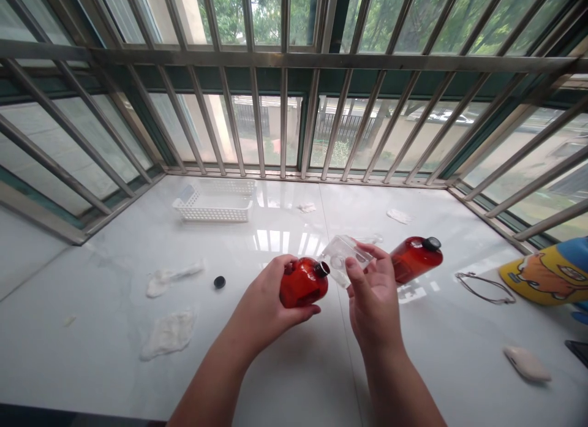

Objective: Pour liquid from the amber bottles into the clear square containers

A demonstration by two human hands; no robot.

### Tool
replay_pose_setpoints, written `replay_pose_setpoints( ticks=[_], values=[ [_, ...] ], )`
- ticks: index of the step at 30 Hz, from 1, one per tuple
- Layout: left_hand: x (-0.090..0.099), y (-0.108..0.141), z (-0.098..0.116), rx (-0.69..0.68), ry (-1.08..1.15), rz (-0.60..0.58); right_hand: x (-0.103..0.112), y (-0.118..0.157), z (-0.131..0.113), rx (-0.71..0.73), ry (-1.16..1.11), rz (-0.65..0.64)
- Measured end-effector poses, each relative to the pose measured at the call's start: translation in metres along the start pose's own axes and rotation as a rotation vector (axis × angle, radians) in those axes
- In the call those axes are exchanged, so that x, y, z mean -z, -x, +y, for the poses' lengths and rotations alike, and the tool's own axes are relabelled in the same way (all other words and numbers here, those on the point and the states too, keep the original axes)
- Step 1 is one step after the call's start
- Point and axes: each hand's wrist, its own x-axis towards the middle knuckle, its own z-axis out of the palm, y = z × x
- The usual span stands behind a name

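- Left hand (266, 298) is wrapped around a reddish-brown bottle (302, 286), fingers on the far side and thumb on the near side. It's up in front of the wrist, above the white table (280, 378).
- That bottle's see-through and super glossy, deep red going nearly orange where light hits it. Rounded shoulders, short dark neck, pale ring at the open mouth. It's tipped with the neck toward the right hand.
- Right hand (377, 301) has a clear plastic container (340, 256) pinched between thumb and fingers. Thin, shiny, kinda boxy with a round shape in it. Its edge is right by the bottle mouth; can't tell if they're touching.
- Second bottle (413, 258), same color, is just beyond the right hand on its right, black cap on.
- Loose black cap (219, 282) lies left of the left hand.
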Motion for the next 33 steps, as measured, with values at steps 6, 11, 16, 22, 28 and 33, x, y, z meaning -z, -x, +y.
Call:
replay_pose_setpoints(
  ticks=[6, 11, 16, 22, 28, 33],
  values=[
    [0.002, 0.0, 0.001, -0.007, 0.008, -0.003, 0.0, -0.001, 0.002, 0.04, -0.02, -0.005],
    [0.002, 0.001, 0.004, -0.021, -0.002, 0.005, 0.001, -0.001, 0.004, 0.066, -0.006, -0.01],
    [0.002, 0.001, 0.006, -0.037, -0.017, 0.008, 0.002, 0.0, 0.005, 0.105, 0.028, -0.014],
    [0.003, 0.0, 0.006, -0.014, 0.02, -0.009, 0.0, 0.002, -0.002, 0.09, 0.068, -0.016],
    [0.005, -0.002, 0.009, 0.039, 0.068, -0.041, 0.0, 0.004, -0.006, 0.109, 0.106, -0.014],
    [0.005, -0.002, 0.008, 0.051, 0.09, -0.046, -0.002, 0.006, -0.008, 0.114, 0.122, -0.012]
  ],
)
